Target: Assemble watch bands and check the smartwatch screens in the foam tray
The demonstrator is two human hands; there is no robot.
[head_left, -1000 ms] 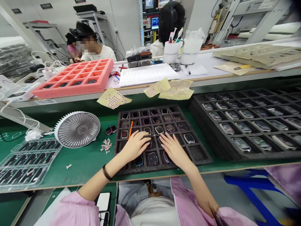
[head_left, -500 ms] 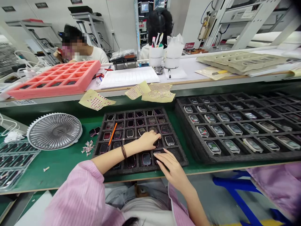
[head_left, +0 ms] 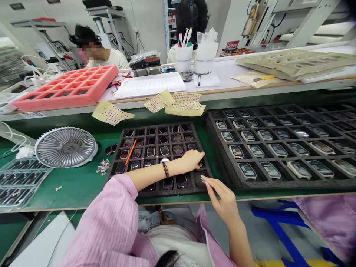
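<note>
A dark foam tray (head_left: 213, 185) holds rows of smartwatches, one of them the dark smartwatch (head_left: 164, 150). My left hand (head_left: 190, 162) reaches across the tray to its right column, fingers closed at the edge of a smartwatch (head_left: 200, 165) that they mostly hide. My right hand (head_left: 224, 198) hovers by the front right corner of the tray, thumb and fingertips pressed together. Whatever is between those fingertips is too small to make out. An orange stick (head_left: 130, 152) lies slantwise over the tray's left part.
A larger foam tray (head_left: 233, 172) of pale watches stands on the right. To the left are a round fan (head_left: 66, 147), small paper scraps (head_left: 103, 167) and clear blister trays (head_left: 23, 181). Yellow sticker sheets (head_left: 185, 104) hang off the shelf, where a pink foam tray (head_left: 94, 97) sits.
My left hand has moved right, from one cell to the neighbouring right-column cell. The right hand has shifted right, away from the front-row cells, and its spread fingers have come together.
</note>
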